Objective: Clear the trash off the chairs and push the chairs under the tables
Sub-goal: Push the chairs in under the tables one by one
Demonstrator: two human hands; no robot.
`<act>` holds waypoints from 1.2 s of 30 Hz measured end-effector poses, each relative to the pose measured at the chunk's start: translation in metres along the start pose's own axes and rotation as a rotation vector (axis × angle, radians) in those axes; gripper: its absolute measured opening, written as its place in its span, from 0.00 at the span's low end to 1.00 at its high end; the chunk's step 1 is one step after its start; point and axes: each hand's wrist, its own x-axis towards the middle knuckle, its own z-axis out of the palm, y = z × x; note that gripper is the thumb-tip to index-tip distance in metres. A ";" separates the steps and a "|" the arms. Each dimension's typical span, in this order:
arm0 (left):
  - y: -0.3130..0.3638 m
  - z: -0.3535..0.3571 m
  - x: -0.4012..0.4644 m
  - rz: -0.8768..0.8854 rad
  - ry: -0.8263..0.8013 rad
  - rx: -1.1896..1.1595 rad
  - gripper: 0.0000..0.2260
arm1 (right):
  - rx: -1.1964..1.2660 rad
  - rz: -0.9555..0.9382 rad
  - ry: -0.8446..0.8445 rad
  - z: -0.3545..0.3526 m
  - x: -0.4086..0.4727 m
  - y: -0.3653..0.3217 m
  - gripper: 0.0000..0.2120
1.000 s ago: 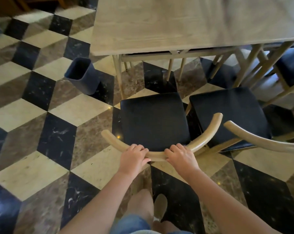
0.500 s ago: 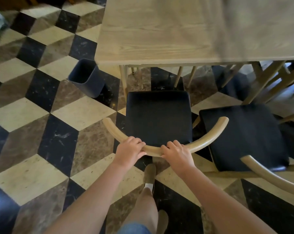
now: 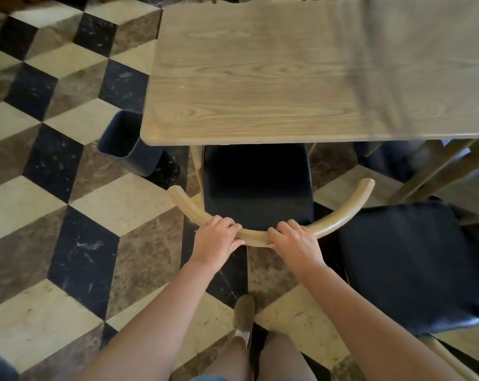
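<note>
A chair with a dark blue seat (image 3: 257, 185) and a curved pale wooden backrest (image 3: 342, 215) stands in front of me. Its seat's far part lies under the edge of the light wooden table (image 3: 274, 75). My left hand (image 3: 217, 240) and my right hand (image 3: 294, 243) both grip the middle of the backrest, side by side. No trash shows on the seat.
A dark blue bin (image 3: 128, 144) stands on the floor at the table's left corner. A second blue-seated chair (image 3: 408, 265) stands out from the table to the right. Wooden table legs (image 3: 436, 169) cross at the right. The floor is patterned tile.
The chair has slid forward with both hands on its backrest, so that its seat now reaches under the table edge. I have stepped closer to the table.
</note>
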 end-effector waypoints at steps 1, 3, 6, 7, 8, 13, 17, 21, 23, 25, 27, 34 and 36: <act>-0.004 -0.002 0.007 0.004 -0.001 -0.001 0.16 | 0.006 -0.003 0.003 -0.003 0.007 0.001 0.17; -0.011 -0.002 0.019 0.011 0.004 0.002 0.16 | 0.007 -0.008 0.017 -0.009 0.018 0.004 0.17; -0.017 -0.004 0.032 -0.003 0.005 -0.004 0.16 | 0.021 -0.039 0.009 -0.015 0.032 0.010 0.18; -0.019 -0.005 0.039 -0.010 0.012 -0.004 0.16 | 0.023 -0.044 0.016 -0.017 0.038 0.013 0.19; -0.021 -0.006 0.045 -0.014 0.015 -0.004 0.16 | 0.022 -0.042 0.032 -0.019 0.044 0.016 0.19; -0.033 -0.006 0.068 -0.004 0.016 -0.021 0.16 | -0.049 -0.051 0.011 -0.019 0.071 0.027 0.17; -0.037 -0.003 0.067 0.028 0.038 -0.008 0.16 | -0.028 -0.089 0.037 -0.013 0.073 0.030 0.16; -0.035 -0.005 0.067 0.034 0.046 0.018 0.16 | -0.014 -0.084 0.043 -0.014 0.074 0.031 0.15; -0.033 -0.005 0.066 0.010 0.029 0.013 0.16 | -0.001 -0.078 0.028 -0.017 0.074 0.030 0.13; -0.030 -0.006 0.064 -0.011 0.012 0.014 0.16 | 0.022 -0.087 0.017 -0.020 0.074 0.030 0.12; -0.024 -0.009 0.064 -0.045 -0.013 0.015 0.17 | 0.036 -0.079 0.013 -0.023 0.074 0.030 0.12; 0.018 -0.024 0.054 -0.124 -0.071 0.055 0.25 | 0.054 -0.076 -0.031 -0.045 0.046 0.032 0.27; 0.036 -0.030 0.044 -0.081 -0.020 0.004 0.22 | 0.072 -0.026 0.033 -0.055 0.024 0.035 0.23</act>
